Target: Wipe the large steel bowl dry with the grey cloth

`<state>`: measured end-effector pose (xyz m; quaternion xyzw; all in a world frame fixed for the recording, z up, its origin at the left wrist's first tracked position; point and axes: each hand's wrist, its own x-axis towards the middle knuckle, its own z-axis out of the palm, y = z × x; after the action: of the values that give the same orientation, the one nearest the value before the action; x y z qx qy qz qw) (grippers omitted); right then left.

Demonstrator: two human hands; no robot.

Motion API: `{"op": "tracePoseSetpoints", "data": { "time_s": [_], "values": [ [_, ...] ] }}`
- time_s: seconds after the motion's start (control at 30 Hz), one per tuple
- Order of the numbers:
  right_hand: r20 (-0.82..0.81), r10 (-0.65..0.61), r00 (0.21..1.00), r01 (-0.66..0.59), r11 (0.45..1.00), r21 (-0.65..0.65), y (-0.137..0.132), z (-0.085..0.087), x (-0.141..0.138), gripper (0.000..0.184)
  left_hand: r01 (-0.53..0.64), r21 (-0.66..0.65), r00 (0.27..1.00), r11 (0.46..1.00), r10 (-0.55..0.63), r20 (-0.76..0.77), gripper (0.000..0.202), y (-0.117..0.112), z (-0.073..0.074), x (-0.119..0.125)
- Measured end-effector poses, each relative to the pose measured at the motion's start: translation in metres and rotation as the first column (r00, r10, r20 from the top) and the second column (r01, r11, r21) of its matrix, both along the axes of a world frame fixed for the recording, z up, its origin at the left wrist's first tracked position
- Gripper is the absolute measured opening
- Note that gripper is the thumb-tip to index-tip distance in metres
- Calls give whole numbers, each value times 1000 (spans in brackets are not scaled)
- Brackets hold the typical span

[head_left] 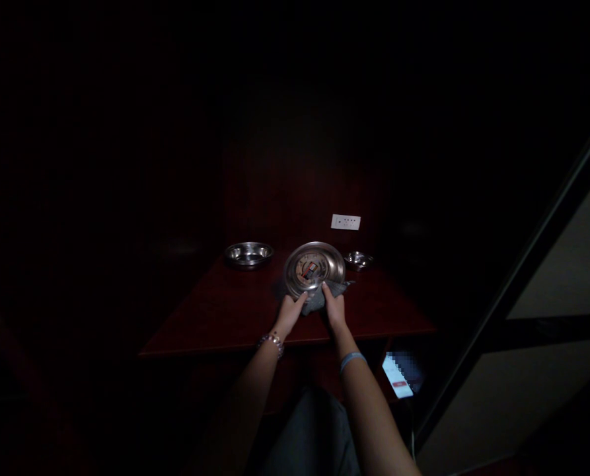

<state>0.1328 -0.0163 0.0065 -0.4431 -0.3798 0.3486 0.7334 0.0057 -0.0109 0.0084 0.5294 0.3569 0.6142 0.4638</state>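
Both my hands hold a round steel bowl [337,264], tilted so that its face with a printed round label [312,268] is toward me. My left hand [291,311] is closed on the near left rim, thumb on top. At the near right rim, my right hand [333,303] is closed on the bowl, with a grey cloth [315,303] bunched beneath and between the hands. The fingers under the bowl are hidden.
Behind the hands on the dark red tabletop [205,317] stand a wide steel bowl [249,254] at left and a small steel bowl [359,260] at right. A white socket plate [345,222] is on the back wall. A lit phone [398,377] sits below the table's right edge.
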Motion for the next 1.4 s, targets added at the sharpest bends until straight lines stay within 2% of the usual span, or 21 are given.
{"op": "tracePoseSetpoints", "data": {
  "time_s": [0.27, 0.43, 0.6, 0.77, 1.0, 1.17, 1.4],
  "values": [
    [-98, 60, 993, -59, 998, 14, -5, 5, -2, 51, -37, 1, 999, 999, 37, -20, 28, 5, -4, -2],
    [-103, 90, 991, -86, 995, 43, -3, 3, -2, 47, -44, 5, 999, 999, 45, -11, 29, 6, -4, -2],
    [-87, 76, 993, -73, 997, 30, 7, -8, 1, 44, -70, 3, 997, 998, 70, -40, 31, 8, -6, -2],
    [-32, 26, 999, -25, 999, 37, 12, -15, 4, 50, -63, 37, 996, 997, 65, -54, 31, 11, -10, -2],
    [76, -34, 996, 27, 995, 92, 13, -15, 4, 50, -68, 13, 997, 998, 69, -27, 32, 7, -5, -2],
    [111, -63, 992, 57, 997, 57, 10, -14, 5, 44, -65, 18, 997, 998, 66, -28, 23, 5, -2, -2],
    [143, -96, 985, 94, 995, 18, 8, -12, 6, 42, -66, 10, 998, 998, 66, -4, 30, 2, 0, -1]
  ]
}}
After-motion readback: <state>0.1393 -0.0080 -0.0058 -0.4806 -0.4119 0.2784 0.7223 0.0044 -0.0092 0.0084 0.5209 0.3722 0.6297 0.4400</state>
